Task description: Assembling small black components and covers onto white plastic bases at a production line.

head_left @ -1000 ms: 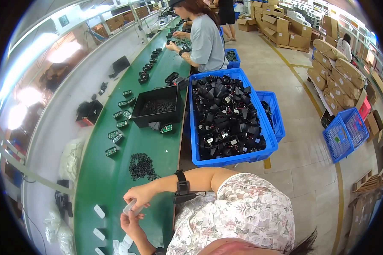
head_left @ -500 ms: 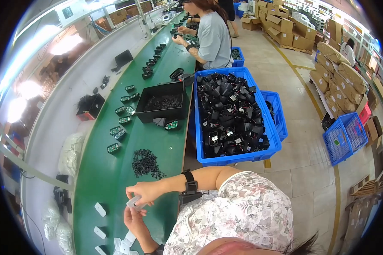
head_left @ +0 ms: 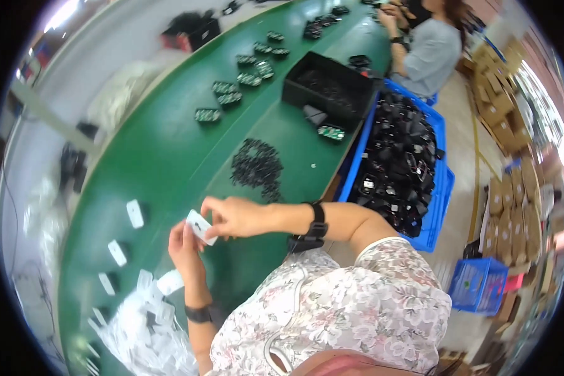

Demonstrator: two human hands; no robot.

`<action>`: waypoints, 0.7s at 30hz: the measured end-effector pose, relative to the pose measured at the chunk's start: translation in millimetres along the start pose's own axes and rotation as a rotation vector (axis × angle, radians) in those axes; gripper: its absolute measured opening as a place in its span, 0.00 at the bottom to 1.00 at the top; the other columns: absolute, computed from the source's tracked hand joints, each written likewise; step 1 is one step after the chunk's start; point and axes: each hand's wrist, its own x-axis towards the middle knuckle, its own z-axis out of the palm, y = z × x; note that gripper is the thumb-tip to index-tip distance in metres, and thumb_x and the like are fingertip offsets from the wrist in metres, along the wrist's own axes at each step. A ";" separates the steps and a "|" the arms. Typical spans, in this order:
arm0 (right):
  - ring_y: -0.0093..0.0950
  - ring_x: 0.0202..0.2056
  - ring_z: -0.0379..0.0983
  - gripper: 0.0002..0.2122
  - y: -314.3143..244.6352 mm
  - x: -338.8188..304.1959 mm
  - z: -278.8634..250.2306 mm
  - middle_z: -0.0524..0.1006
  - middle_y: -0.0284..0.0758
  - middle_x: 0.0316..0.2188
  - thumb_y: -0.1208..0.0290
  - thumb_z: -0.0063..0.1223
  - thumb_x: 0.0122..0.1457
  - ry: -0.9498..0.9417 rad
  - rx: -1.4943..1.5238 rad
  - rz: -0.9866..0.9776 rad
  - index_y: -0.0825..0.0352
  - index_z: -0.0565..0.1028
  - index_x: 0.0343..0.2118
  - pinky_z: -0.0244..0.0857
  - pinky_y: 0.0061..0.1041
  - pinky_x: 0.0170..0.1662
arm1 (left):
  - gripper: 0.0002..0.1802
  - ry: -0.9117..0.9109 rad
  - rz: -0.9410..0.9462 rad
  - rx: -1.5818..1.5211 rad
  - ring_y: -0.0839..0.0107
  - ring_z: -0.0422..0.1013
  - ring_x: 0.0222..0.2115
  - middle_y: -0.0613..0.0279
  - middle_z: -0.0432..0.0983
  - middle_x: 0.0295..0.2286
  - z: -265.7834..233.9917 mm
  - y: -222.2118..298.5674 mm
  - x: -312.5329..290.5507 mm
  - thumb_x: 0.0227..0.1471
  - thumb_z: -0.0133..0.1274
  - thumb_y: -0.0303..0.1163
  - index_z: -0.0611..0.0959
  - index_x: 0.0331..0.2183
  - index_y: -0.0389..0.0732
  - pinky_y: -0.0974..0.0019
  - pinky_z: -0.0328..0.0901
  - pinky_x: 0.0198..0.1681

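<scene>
A small white plastic cover (head_left: 201,228) with a dark mark or part on its face is held between my hands over the green bench. My left hand (head_left: 187,249) pinches its near left side. My right hand (head_left: 235,217) grips its other side, fingers bent around the edge. Just beyond my right hand lies a pile of small black parts (head_left: 255,164). Left of my hands, several similar white covers (head_left: 135,214) stand in a row. Close to my left forearm, a clear plastic bag (head_left: 147,329) holds more white pieces, and a loose white piece (head_left: 170,282) lies beside it.
Black housings with green circuit boards (head_left: 249,79) sit farther along the green bench (head_left: 163,147), near a black bin (head_left: 326,94). A blue crate (head_left: 437,182) full of black housings stands at the bench's right edge. A co-worker (head_left: 429,53) works at the far end.
My view has turned and tilted, bringing the bag of white pieces into fuller sight. Both hands still hold the white cover, whose face with the dark mark now shows.
</scene>
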 end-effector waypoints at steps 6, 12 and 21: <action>0.35 0.35 0.71 0.16 13.6 92.2 -86.6 0.73 0.37 0.33 0.55 0.55 0.53 0.544 -0.736 -0.341 0.64 0.72 0.34 0.66 0.32 0.36 | 0.09 0.169 0.287 0.548 0.76 0.67 0.24 0.66 0.73 0.24 -34.7 -18.9 29.9 0.56 0.49 0.28 0.80 0.36 0.35 0.73 0.63 0.29; 0.38 0.41 0.70 0.27 33.8 204.2 -114.3 0.73 0.38 0.35 0.46 0.57 0.46 0.487 -1.233 0.022 0.65 0.73 0.40 0.68 0.37 0.40 | 0.13 0.130 0.374 1.065 0.61 0.69 0.32 0.55 0.69 0.33 -29.2 -9.4 15.4 0.52 0.53 0.31 0.79 0.40 0.39 0.64 0.64 0.34; 0.42 0.40 0.69 0.22 30.8 215.2 -109.8 0.69 0.45 0.37 0.52 0.61 0.47 0.371 -0.598 -0.149 0.65 0.76 0.38 0.66 0.36 0.41 | 0.40 -0.013 0.437 1.307 0.47 0.61 0.42 0.48 0.65 0.42 -23.2 -4.5 -13.4 0.41 0.62 0.41 0.67 0.53 0.36 0.50 0.58 0.46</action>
